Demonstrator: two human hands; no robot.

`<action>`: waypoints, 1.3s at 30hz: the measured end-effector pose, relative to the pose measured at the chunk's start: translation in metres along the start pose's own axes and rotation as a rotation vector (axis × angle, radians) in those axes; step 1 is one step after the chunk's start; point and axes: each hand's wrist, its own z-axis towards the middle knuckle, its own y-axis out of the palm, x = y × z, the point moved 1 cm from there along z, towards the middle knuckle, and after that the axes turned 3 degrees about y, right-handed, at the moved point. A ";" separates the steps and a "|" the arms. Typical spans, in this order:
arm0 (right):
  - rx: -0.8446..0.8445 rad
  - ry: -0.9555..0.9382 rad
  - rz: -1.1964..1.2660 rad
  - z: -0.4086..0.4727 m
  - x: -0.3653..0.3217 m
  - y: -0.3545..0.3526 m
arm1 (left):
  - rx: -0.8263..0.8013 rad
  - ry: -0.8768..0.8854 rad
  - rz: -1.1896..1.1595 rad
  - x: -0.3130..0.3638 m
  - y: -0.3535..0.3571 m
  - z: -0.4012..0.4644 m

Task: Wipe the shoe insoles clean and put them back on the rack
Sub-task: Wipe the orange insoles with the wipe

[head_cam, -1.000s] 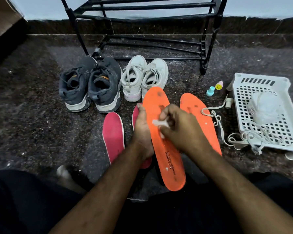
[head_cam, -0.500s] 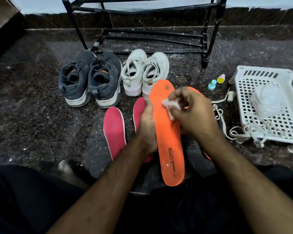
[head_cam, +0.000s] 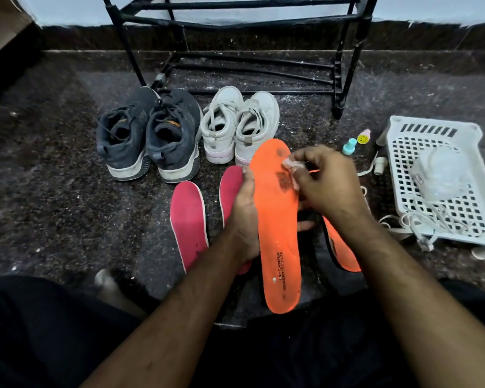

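The orange insole (head_cam: pixel 277 228) was held lengthwise above the floor, toe end pointing away from the person, printed heel end nearest the body. Dark smudges showed on its forefoot. The left hand (head_cam: pixel 242 219) gripped it along its left edge, thumb on the top face, with fingertips visible past the right edge underneath. The right hand (head_cam: pixel 324 183) was curled around a small white wipe (head_cam: pixel 290 166), pinching it and pressing it against the insole's forefoot, right at the smudged patch.

A second orange insole (head_cam: pixel 340 247) lay on the dark speckled floor (head_cam: pixel 53 197) just to the right, mostly hidden behind the right forearm. Two pink insoles (head_cam: pixel 189 219) lay flat to the left; the nearer one was partly covered by the left hand.

Beyond them stood a pair of dark grey sneakers (head_cam: pixel 149 135) and, beside those on the right, a pair of white sneakers (head_cam: pixel 240 124), toes toward the black metal rack (head_cam: pixel 235 21) against the wall. To the right sat a white plastic basket (head_cam: pixel 437 130) holding a translucent wrapped item and loose white laces. Two small bottles (head_cam: pixel 356 142), one teal-capped and one with a smiley face, stood between basket and white sneakers.
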 end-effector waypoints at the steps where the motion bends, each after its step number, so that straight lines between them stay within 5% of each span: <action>1: -0.048 -0.013 -0.052 0.000 -0.003 0.004 | 0.004 0.002 -0.017 0.000 0.001 0.000; 6: -0.259 0.048 -0.080 -0.014 -0.005 0.008 | 0.090 0.024 -0.016 0.002 -0.001 0.002; 11: -0.045 0.038 -0.137 -0.011 -0.002 0.005 | 0.107 0.039 0.003 0.002 0.002 0.003; 15: -0.284 0.022 -0.158 -0.014 -0.004 0.011 | 0.109 0.043 0.005 0.002 0.002 0.003; 20: 0.009 -0.006 -0.155 -0.006 0.001 0.003 | 0.114 0.015 0.088 0.000 0.003 0.004; 27: -0.432 -0.056 -0.015 -0.039 -0.015 0.019 | 0.176 -0.014 0.104 0.007 -0.006 0.004; 35: 0.164 -0.031 -0.074 0.024 0.015 0.007 | 0.029 -0.117 0.238 -0.004 0.006 -0.003; 37: 0.194 -0.026 -0.071 0.024 0.015 0.006 | 0.011 -0.117 0.239 -0.002 0.006 -0.004; 39: 0.053 -0.163 -0.082 0.011 0.003 0.016 | -0.019 -0.110 0.220 -0.002 0.006 -0.004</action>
